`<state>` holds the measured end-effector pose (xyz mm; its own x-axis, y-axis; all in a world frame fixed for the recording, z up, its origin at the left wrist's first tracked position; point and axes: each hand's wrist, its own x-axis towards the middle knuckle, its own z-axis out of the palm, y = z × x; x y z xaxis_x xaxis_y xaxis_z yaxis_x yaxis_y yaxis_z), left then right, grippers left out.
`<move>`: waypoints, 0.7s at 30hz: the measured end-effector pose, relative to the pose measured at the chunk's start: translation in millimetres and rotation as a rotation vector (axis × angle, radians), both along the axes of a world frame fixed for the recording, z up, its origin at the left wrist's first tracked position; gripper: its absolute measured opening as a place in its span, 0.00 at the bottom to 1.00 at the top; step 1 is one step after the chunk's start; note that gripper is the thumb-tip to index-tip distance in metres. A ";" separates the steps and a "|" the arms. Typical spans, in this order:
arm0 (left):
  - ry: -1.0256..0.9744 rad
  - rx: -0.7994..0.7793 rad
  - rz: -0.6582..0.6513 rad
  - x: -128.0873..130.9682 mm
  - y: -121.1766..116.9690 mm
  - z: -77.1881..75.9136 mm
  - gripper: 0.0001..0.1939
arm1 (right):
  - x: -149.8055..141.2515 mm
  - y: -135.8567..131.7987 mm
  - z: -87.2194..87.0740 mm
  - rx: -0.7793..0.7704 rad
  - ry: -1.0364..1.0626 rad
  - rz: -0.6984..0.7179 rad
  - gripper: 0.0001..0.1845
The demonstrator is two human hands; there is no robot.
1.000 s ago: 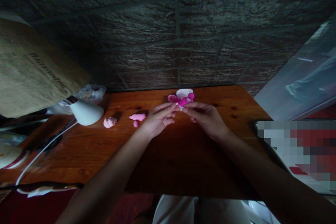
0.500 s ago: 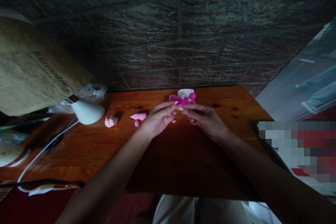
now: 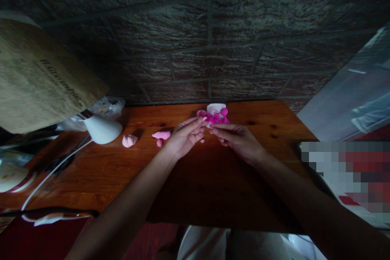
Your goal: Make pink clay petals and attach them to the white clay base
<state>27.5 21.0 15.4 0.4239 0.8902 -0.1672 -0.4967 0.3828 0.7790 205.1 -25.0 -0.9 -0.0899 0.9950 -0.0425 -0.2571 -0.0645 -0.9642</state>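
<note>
A bright pink clay shape (image 3: 215, 117) with round lobes lies on a white piece (image 3: 215, 108) at the far middle of the wooden table (image 3: 195, 178). My left hand (image 3: 185, 136) reaches to its near left edge, two fingers stretched out, the others curled. From the right, my right hand (image 3: 236, 140) comes in with fingers pressed together against the thumb. Both sets of fingertips meet in a pinch at the shape's near edge. A tiny pink bit (image 3: 201, 141) shows under my left fingers.
Left of my hands lie a pink clay strip (image 3: 161, 134), a small pink ball (image 3: 159, 143) and a pale pink lump (image 3: 129, 141). A white lamp base (image 3: 102, 129) with its cable, a plastic bag (image 3: 107, 107) and a newsprint shade (image 3: 39, 81) fill the left. A brick wall stands behind.
Almost nothing: both hands stay pinched at the clay shape's near edge, and my right fingertips have shifted slightly toward me.
</note>
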 end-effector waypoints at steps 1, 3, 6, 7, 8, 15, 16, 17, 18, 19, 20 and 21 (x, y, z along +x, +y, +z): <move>0.000 0.000 0.001 0.0 0.3 -0.5 0.03 | 0.2 -0.1 -0.2 0.002 -0.008 0.002 0.18; -0.002 0.011 0.005 -0.1 1.0 -1.8 0.03 | 0.6 -0.1 -0.9 0.009 -0.017 0.013 0.17; -0.016 0.047 0.027 -0.1 2.1 -3.9 0.04 | 1.1 0.1 -2.1 0.031 -0.024 0.039 0.17; -0.023 0.060 0.041 -0.1 2.4 -4.2 0.05 | 1.2 0.2 -2.6 0.040 -0.028 0.049 0.17; -0.029 0.073 0.056 -0.1 2.7 -4.4 0.05 | 1.3 0.3 -2.9 0.049 -0.032 0.059 0.17; -0.034 0.091 0.081 -1.4 4.0 -3.2 0.07 | 0.2 0.4 -3.7 0.036 0.013 0.051 0.17; -0.030 0.084 0.073 -1.6 4.0 -3.4 0.07 | 0.0 0.4 -3.5 0.027 0.027 0.040 0.18; -0.027 0.078 0.066 -1.8 4.0 -3.7 0.07 | -0.2 0.5 -3.0 0.019 0.040 0.033 0.19; -0.023 0.074 0.060 -1.9 4.1 -4.0 0.08 | -0.2 0.5 -2.4 0.012 0.052 0.027 0.20; -0.019 0.073 0.056 -2.0 4.2 -4.4 0.07 | -0.2 0.6 -1.8 0.006 0.063 0.026 0.20; -0.016 0.074 0.052 -2.1 4.4 -4.7 0.07 | -0.2 0.6 -1.0 -0.003 0.075 0.029 0.20; -0.014 0.078 0.049 -2.2 4.6 -5.0 0.07 | 0.0 0.7 -0.3 -0.015 0.090 0.035 0.20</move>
<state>25.3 25.6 10.5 0.3812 0.9200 -0.0908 -0.5242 0.2960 0.7985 205.0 -24.3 -1.2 -0.1286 0.9906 -0.0476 -0.3396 -0.0891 -0.9363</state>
